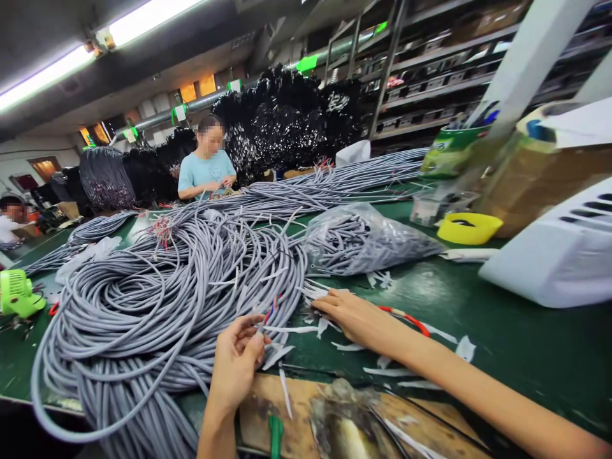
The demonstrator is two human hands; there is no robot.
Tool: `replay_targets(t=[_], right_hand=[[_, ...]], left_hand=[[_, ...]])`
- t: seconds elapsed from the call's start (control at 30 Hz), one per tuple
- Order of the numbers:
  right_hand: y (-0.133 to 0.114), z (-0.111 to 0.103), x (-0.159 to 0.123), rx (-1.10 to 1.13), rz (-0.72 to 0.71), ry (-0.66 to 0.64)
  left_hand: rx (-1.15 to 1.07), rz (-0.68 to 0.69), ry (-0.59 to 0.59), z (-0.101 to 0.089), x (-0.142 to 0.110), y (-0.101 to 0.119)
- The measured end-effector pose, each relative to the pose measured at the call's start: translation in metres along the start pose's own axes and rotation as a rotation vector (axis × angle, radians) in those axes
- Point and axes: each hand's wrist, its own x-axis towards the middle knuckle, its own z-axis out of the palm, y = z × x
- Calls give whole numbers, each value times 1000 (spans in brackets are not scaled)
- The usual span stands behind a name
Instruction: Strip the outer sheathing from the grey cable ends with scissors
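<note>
Covering the left of the green tabletop (549, 347): large grey cable pile (129, 319). Clear plastic bag (396, 248) beyond the right hand (347, 312) holds short grey pieces. Green tub (444, 153), far right, holds pen-like items. Right hand palm down, fingers bent at white strips (313, 290); can't tell if gripping. Left hand (239, 354) nearly closed, pinching a cable end (261, 328) with red and blue wires (270, 312), at the pile's near right edge.

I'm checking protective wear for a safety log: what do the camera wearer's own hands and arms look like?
The left hand and right hand are bare, without gloves. No sleeve covers the visible part of the left forearm or right forearm. No watch or bracelet shows.
</note>
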Motion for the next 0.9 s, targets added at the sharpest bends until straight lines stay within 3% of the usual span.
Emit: replay_targets(t=[0.23,0.47,0.63,0.7,0.8,0.9], right_hand=[[-1,-12,10,47,57,-10],[-24,-15,16,243,285,234],[-36,-30,21,-148,407,-85],[-31,-35,20,-250,457,-116],[-18,-34,15,-267,417,-65],[-16,-25,9,-252,266,156]], left_hand=[[112,60,91,-4,3,-12],[148,138,104,-3,2,-9],[146,139,123,-3,3,-9],[152,135,113,-3,3,-9],[147,127,103,-3,2,-10],[141,120,106,-4,2,-11]])
